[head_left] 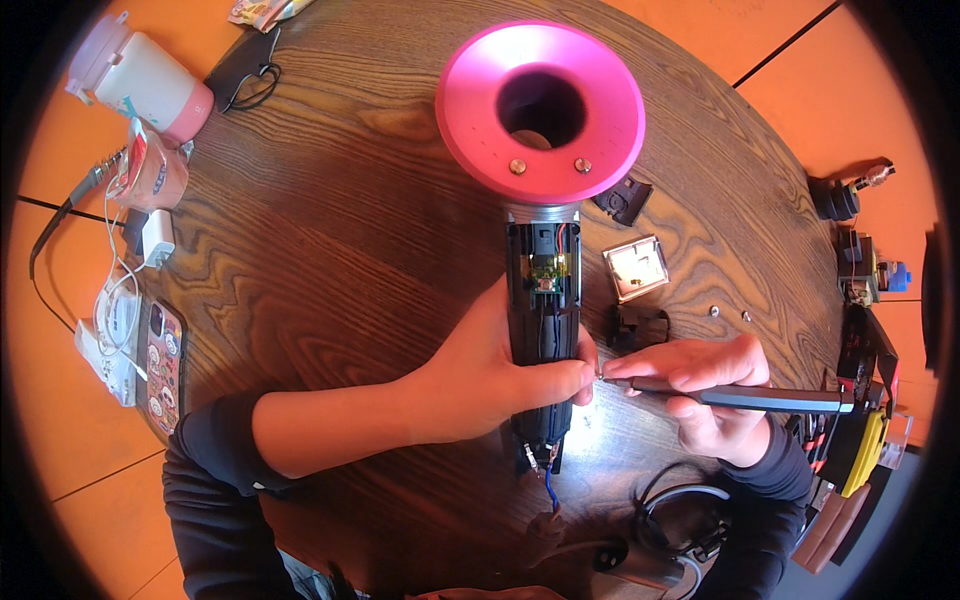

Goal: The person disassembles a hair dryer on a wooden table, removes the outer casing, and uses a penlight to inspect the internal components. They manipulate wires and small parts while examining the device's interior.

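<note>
A hair dryer (545, 320) with a pink ring-shaped head (610, 110) stands in the middle of the view. Its handle casing is off, baring a small green circuit board (548, 272), wires and a black inner frame. My left hand (500, 380) is wrapped round the lower handle, thumb across the front. In my right hand (720, 390) lies a slim grey pen-shaped screwdriver (765, 399), its tip against or very near the handle beside my left fingertips. A light glows on the table under the tip. Loose wires (550, 485) stick out at the handle's bottom end.
Right of the dryer lie a small box (636, 268), dark plastic parts (640, 327) and tiny screws (714, 312). A coiled cable (690, 495) sits near the front. At left are a phone (165, 365), a white charger (158, 238) and a cup (150, 85). Tools crowd the right edge.
</note>
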Tool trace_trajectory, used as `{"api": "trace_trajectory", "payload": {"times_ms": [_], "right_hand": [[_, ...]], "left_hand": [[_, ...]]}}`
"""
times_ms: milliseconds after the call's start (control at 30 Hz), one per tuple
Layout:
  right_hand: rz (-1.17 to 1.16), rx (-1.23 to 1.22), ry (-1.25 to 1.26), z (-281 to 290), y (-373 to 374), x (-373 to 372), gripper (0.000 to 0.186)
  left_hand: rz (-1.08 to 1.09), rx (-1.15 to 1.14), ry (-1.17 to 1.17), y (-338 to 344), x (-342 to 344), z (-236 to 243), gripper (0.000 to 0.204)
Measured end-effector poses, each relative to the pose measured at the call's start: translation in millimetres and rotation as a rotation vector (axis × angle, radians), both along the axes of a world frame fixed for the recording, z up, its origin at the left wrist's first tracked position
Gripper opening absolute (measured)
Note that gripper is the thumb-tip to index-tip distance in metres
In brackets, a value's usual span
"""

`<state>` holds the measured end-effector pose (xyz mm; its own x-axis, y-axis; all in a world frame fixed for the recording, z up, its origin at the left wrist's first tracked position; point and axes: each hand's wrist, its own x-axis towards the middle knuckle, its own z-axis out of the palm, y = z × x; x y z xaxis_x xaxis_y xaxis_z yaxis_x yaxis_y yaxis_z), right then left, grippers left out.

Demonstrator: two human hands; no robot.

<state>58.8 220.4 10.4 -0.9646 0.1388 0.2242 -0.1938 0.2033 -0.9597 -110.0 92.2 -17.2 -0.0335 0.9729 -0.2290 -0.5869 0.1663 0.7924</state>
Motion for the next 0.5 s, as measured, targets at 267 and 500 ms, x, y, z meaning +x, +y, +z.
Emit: {"api": "trace_trajectory", "payload": {"times_ms": [267, 500], "right_hand": [[-0.014, -0.014, 0.02, -0.7, -1.6, -0.8, 0.021], [-0.059, -0.062, 0.025, -3.9, -6.1, 3.4, 0.021]], "left_hand": [[0.019, 0.019, -0.033, -0.3, 0.4, -0.1, 0.028], [0.011, 0.005, 0.0, -0.9, -0.5, -1.1, 0.03]]}}
